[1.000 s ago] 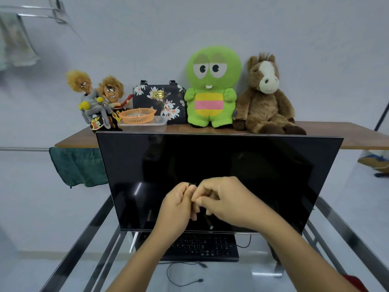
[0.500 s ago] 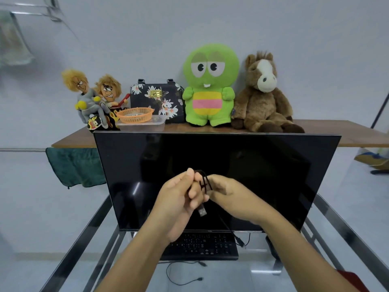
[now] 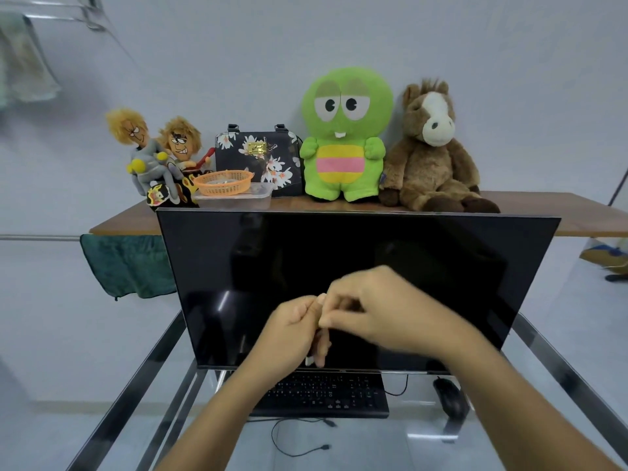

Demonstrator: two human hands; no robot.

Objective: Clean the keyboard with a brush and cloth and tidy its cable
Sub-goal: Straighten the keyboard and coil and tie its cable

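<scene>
Right hand point(image 3: 373, 311) crossed over left hand point(image 3: 292, 331) gripping cable point(image 3: 309, 361); basket point(image 3: 222, 185) tops tub point(image 3: 234, 200).

The keyboard point(image 3: 326, 394) lies on the table point(image 3: 142, 368), in front of the screen point(image 3: 356, 260), with the mouse point(image 3: 448, 399) to its right. The left hand point(image 3: 292, 331) and right hand point(image 3: 380, 311) touch above the keyboard. A cable point(image 3: 309, 361) end sticks out under the left hand. On the shelf point(image 3: 543, 212) behind the screen, dolls point(image 3: 159, 154) sit left, the bag point(image 3: 258, 158) in the middle and the horse point(image 3: 431, 151) right.
</scene>
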